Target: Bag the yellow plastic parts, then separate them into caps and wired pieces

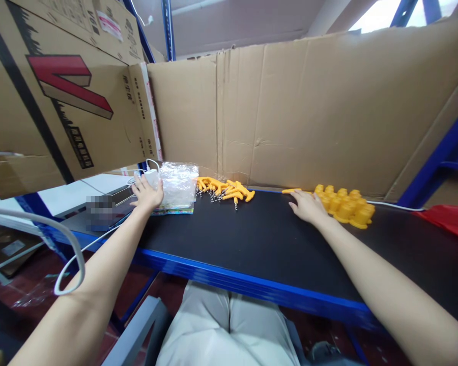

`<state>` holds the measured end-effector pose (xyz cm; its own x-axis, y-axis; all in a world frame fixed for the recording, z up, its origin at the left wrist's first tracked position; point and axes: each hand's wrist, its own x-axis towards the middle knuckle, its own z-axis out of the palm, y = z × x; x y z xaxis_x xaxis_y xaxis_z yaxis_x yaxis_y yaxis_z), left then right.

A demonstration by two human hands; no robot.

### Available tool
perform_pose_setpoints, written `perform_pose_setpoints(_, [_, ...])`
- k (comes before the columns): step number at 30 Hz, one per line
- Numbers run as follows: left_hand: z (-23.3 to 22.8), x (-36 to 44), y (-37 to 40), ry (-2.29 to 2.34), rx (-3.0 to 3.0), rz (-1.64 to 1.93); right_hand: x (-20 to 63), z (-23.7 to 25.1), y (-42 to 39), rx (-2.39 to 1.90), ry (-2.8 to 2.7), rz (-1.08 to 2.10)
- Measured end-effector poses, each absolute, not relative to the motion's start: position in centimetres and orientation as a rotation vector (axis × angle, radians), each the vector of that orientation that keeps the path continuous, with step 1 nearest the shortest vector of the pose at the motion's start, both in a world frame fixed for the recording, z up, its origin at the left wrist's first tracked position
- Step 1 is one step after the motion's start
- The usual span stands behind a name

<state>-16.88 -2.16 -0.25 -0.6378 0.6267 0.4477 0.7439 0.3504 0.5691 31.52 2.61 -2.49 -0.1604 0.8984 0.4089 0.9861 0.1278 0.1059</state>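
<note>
My left hand (148, 193) is spread open at the left end of the black worktop (236, 239), beside a stack of clear plastic bags (179, 185) and a white plug-like block (151, 176). Toward the back right, my right hand (307, 206) lies with its fingers stretched out. Its fingertips are by a thin yellow piece (292, 191), and I cannot tell whether they touch it. Several yellow cup-shaped plastic parts (347, 206) stand grouped just right of that hand. Between the hands lies a pile of orange-yellow pieces with small metal chains (229, 189).
A cardboard wall (290, 112) rises behind the worktop, and a large carton (72, 96) overhangs the left. A white cable (70, 244) loops near my left forearm. The blue shelf edge (221, 277) runs above my lap. Red material (450, 221) lies far right.
</note>
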Motion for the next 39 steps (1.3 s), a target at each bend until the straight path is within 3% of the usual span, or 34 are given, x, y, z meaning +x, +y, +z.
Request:
perform_pose_setpoints(10, [1.0, -15.4, -1.4, -2.28, -1.444, -1.063, 32.0, -2.3, 2.9, -1.825, -2.135, -0.548])
perform_pose_setpoints(17, [3.5, -7.0, -0.2, -1.821, -1.954, -0.889, 32.0, -1.7, 2.4, -1.803, -2.156, -0.551])
perform_pose_setpoints(24, [2.4, 1.7, 2.1, -1.517, -2.491, -0.591, 31.5, -1.2, 1.7, -1.82, -2.136, -0.516])
perform_pose_setpoints(30, [1.4, 4.9, 2.5, -1.732, -2.561, -0.312, 31.9, 0.1, 1.0, -1.813, -2.021, -0.538])
perform_pose_setpoints(35, [0.9, 4.8, 2.9, -1.772, -2.43, -0.343, 34.0, 2.6, -0.1, -1.943, -1.654, -0.572])
perform_pose_setpoints(39, [0.7, 4.6, 3.3, -1.689, -2.366, -0.353, 35.8, 4.4, -0.9, -2.158, -1.459, -0.41])
